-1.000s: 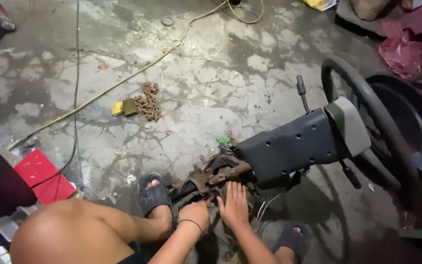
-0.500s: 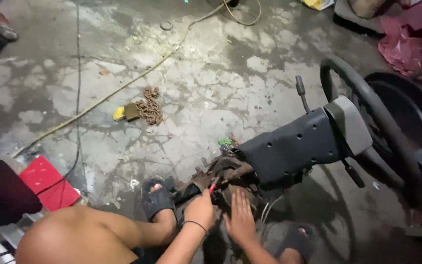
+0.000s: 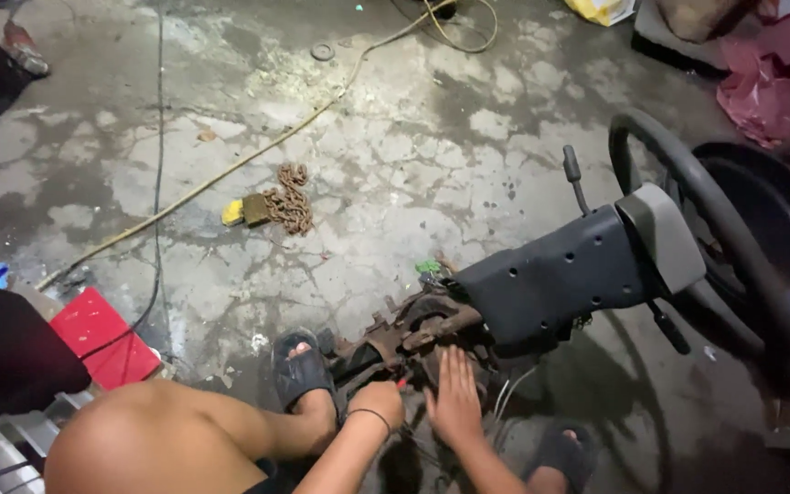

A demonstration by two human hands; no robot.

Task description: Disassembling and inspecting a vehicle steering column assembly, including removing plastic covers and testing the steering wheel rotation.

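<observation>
A steering column (image 3: 560,279) in a dark grey plastic shroud lies on the concrete floor, with its steering wheel (image 3: 688,197) at the right. Its rusty lower end (image 3: 413,334) points toward me. My left hand (image 3: 377,402), with a thin band on the wrist, is closed in a fist around a small red-tipped tool (image 3: 401,384) at that rusty end. My right hand (image 3: 457,402) lies flat beside it, fingers apart, pressing on the rusty metal. Thin wires (image 3: 505,393) hang from under the shroud.
My sandalled feet (image 3: 302,370) flank the rusty end, and my bare knee (image 3: 139,439) fills the lower left. A rusty chain with a yellow block (image 3: 276,206) lies further out. A rope (image 3: 258,151) and a black cable (image 3: 157,183) cross the floor. A red box (image 3: 102,334) sits left.
Both hands stay at the rusty end and shift only slightly. A red tool tip now shows at my left fist. The right hand has flattened onto the metal.
</observation>
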